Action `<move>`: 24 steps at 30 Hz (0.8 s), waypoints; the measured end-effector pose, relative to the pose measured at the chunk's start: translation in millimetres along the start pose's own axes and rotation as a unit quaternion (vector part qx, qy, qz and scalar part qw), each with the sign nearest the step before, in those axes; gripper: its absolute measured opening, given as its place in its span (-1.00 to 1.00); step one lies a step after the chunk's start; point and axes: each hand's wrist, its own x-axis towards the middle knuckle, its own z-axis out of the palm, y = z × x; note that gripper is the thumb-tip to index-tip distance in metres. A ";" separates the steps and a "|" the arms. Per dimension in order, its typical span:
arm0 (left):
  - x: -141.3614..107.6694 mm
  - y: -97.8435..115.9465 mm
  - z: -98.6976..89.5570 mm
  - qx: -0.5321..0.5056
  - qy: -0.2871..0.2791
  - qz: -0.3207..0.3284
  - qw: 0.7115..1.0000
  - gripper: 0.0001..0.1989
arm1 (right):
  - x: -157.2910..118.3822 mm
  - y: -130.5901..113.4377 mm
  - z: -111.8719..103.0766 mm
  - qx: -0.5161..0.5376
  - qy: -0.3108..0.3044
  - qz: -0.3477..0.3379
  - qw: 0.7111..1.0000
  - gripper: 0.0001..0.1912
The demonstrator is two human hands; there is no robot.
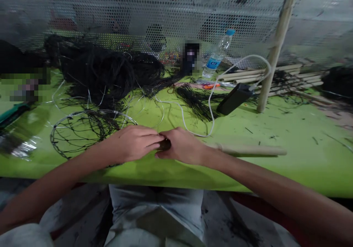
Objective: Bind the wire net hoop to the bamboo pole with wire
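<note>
Fingers curled inward: left hand (138, 142) and right hand (184, 146) nearly tip to tip, close over the table (309, 162). Dark gap between them; cannot tell whether either is clamped on anything, as my knuckles hide it. Pale wooden stick (253, 150) shows beyond my right wrist, long axis running left to right, roughly along the table's near edge. Right hand is clearly the nearer; the stick's inner end is lost behind wrist and forearm, so any grip there is unconfirmed. Opposite side: wire ring (91, 111) with black net (102, 127), partly under my left hand and forearm.
</note>
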 end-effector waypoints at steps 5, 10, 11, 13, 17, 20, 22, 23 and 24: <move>7.9 11.1 2.7 0.003 0.000 -0.087 0.996 -0.77 | -3.3 -5.1 6.4 -0.059 0.022 0.022 0.998 -0.63; 14.8 29.2 -7.7 0.051 0.016 -0.106 0.993 -0.80 | -12.3 -13.4 12.3 -0.093 0.067 0.027 0.993 -0.66; 15.8 31.9 -9.9 0.066 0.015 -0.107 0.992 -0.79 | -13.5 -15.0 12.5 -0.098 0.074 0.030 0.992 -0.66; 17.4 35.7 -12.4 0.104 0.012 -0.098 0.990 -0.78 | -13.9 -16.9 11.3 -0.103 0.083 0.037 0.991 -0.62; 18.4 37.2 -8.9 0.147 0.023 -0.064 0.987 -0.77 | -6.1 -11.9 4.0 -0.076 0.056 0.022 0.995 -0.66; 17.8 35.8 -3.7 0.148 0.043 -0.055 0.986 -0.77 | 2.5 -1.9 -0.5 -0.018 0.008 -0.023 1.000 -0.70; 17.2 34.6 -1.2 0.149 0.057 -0.056 0.986 -0.78 | 7.7 5.1 -1.1 0.033 -0.024 -0.045 0.998 -0.70; 16.9 33.9 -0.4 0.149 0.065 -0.057 0.985 -0.79 | 10.0 8.1 -0.7 0.061 -0.041 -0.051 0.996 -0.71; 16.5 33.4 0.2 0.147 0.069 -0.058 0.985 -0.79 | 12.2 10.7 0.1 0.088 -0.057 -0.054 0.993 -0.73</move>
